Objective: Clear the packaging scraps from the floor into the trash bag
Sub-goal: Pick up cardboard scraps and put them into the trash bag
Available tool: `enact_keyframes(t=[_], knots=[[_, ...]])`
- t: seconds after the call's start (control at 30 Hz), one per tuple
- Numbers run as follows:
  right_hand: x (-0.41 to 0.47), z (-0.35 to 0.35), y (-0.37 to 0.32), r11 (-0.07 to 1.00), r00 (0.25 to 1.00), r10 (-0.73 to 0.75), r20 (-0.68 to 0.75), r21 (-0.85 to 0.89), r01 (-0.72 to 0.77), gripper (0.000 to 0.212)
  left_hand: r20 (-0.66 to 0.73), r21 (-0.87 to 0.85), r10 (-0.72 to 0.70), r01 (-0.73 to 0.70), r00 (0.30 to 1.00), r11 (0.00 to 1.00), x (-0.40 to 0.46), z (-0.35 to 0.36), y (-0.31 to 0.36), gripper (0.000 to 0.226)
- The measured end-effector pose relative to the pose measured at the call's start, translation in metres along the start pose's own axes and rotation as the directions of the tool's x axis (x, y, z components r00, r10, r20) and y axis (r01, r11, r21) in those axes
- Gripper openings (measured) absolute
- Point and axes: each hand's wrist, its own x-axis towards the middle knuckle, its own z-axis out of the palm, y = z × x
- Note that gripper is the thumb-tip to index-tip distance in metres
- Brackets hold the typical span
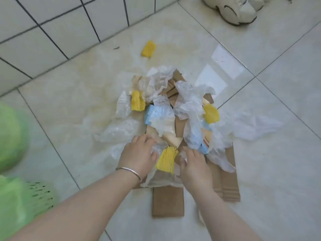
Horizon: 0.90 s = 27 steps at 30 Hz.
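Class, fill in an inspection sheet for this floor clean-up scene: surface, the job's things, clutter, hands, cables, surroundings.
Surface: pale tiled floor, yellowish stain near the wall.
Job's things: heap of crumpled clear plastic, cardboard strips, light blue packaging and yellow foam nets; one foam net lies apart toward the wall. Green trash bag at the left edge, blurred.
Clutter: nothing seen beyond the scraps.
Hands: left hand and right hand rest on the near edge of the heap, either side of a yellow net; the grip is unclear.
Cables: nothing seen.
Surroundings: white tiled wall; beige shoe at the top right.
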Motion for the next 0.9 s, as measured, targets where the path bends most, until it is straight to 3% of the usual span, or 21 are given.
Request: enact_keyframes(t=[0.07, 0.17, 0.3, 0.43, 0.63, 0.73, 0.9], knots=[[0.017, 0.009, 0.001, 0.996, 0.998, -0.005, -0.061, 0.084, 0.01, 0.041, -0.065, 0.038, 0.002, 0.0, 0.998, 0.999, 0.016, 0.008, -0.008, 0.037], [0.04, 0.018, -0.003, 0.996, 0.991, -0.049, -0.127, 0.065, 0.057, 0.036, -0.113, 0.075, -0.005, 0.014, 0.994, 0.997, 0.039, 0.015, -0.02, 0.033], [0.046, 0.017, -0.007, 0.966, 0.986, 0.133, -0.096, 0.233, -0.107, 0.027, -0.111, -0.034, -0.109, 0.106, 0.988, 0.994, 0.043, 0.02, -0.034, 0.032], [0.046, 0.018, -0.014, 0.805, 0.943, 0.322, 0.083, 0.5, -0.319, 0.026, 0.001, -0.312, -0.231, 0.22, 0.973, 0.924, 0.039, 0.021, -0.032, 0.032], [0.08, 0.021, -0.025, 0.388, 0.787, 0.549, 0.282, 0.747, -0.539, 0.049, 0.02, -0.592, -0.335, 0.281, 0.942, 0.755, 0.063, 0.023, -0.025, 0.042], [0.099, 0.024, -0.026, 0.274, 0.707, 0.607, 0.362, 0.74, -0.614, 0.058, 0.081, -0.635, -0.358, 0.325, 0.93, 0.7, 0.071, 0.028, -0.022, 0.045], [0.128, 0.031, -0.017, 0.207, 0.668, 0.647, 0.367, 0.759, -0.617, 0.064, 0.112, -0.707, -0.381, 0.343, 0.918, 0.619, 0.083, 0.031, -0.018, 0.045]])
